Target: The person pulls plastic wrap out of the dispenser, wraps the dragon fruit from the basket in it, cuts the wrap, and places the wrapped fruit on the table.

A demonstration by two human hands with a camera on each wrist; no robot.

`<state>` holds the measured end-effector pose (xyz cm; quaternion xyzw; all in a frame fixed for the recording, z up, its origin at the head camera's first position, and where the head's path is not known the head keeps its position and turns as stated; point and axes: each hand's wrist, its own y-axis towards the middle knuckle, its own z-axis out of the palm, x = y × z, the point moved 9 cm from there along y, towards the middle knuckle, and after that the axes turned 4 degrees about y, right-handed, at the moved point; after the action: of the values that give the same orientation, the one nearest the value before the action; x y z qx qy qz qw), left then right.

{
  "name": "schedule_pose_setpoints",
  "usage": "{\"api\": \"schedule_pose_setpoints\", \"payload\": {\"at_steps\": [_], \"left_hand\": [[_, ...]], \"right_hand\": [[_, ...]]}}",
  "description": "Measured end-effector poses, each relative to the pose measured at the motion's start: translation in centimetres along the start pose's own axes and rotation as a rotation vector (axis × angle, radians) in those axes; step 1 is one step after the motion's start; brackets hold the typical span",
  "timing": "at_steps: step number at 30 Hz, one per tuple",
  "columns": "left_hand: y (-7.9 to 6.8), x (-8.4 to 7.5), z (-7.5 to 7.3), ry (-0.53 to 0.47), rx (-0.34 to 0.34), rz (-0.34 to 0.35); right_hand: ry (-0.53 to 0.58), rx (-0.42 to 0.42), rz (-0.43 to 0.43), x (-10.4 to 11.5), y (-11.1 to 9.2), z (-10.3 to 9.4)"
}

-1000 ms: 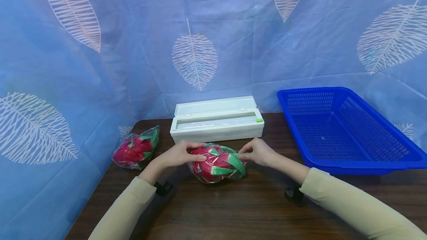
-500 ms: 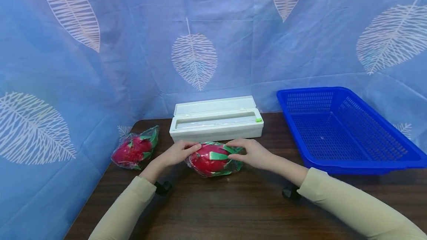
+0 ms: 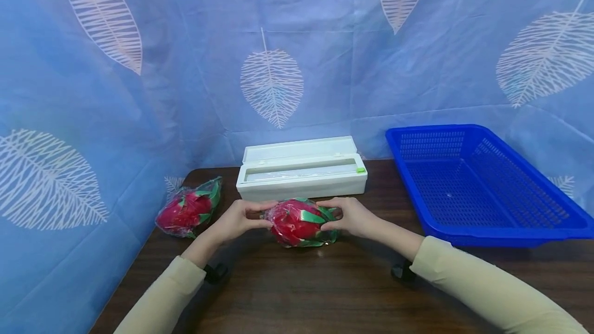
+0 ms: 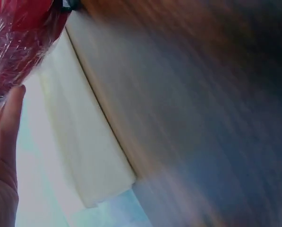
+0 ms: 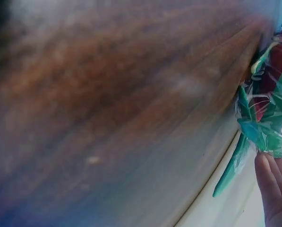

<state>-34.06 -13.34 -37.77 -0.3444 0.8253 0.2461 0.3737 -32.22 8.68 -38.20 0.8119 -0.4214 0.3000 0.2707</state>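
A pink-red dragon fruit (image 3: 294, 227) with green leafy scales, wrapped in clear cling film, is held between both hands in front of the white box. My left hand (image 3: 234, 220) pinches the film at its left end between thumb and fingers; the left wrist view shows fingertips right at the crinkled wrap (image 4: 13, 66). At the leafy end, my right hand (image 3: 355, 217) grips the fruit, its thumb in front and fingers over the top. In the right wrist view, green leaves (image 5: 266, 132) press under the film just above the fingers (image 5: 270, 179).
Behind the fruit stands a white cling-film box (image 3: 301, 187), lid raised, a roll inside and a green slider at its right. Another wrapped dragon fruit (image 3: 187, 211) lies at the table's left edge. A blue mesh basket (image 3: 501, 233) occupies the right of the dark wooden table (image 3: 315, 293).
The dragon fruit has been turned and shifted slightly back. My right hand went from a leaf tip to gripping the leafy end; my left hand slid left off the top onto the left end.
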Motion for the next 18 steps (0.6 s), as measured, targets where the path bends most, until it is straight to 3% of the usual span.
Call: {"api": "schedule_pose_setpoints", "payload": {"at_steps": [8, 14, 18], "left_hand": [[0.2, 0.8, -0.2, -0.046, -0.001, -0.001], [0.1, 0.5, -0.6, -0.091, -0.001, -0.020], [-0.1, -0.2, -1.4, -0.039, 0.007, -0.006]], "right_hand": [[0.116, 0.057, 0.073, -0.6, 0.5, 0.4], [0.031, 0.100, 0.096, 0.0, 0.4, 0.2], [-0.028, 0.065, 0.081, 1.3, -0.4, -1.6]]}}
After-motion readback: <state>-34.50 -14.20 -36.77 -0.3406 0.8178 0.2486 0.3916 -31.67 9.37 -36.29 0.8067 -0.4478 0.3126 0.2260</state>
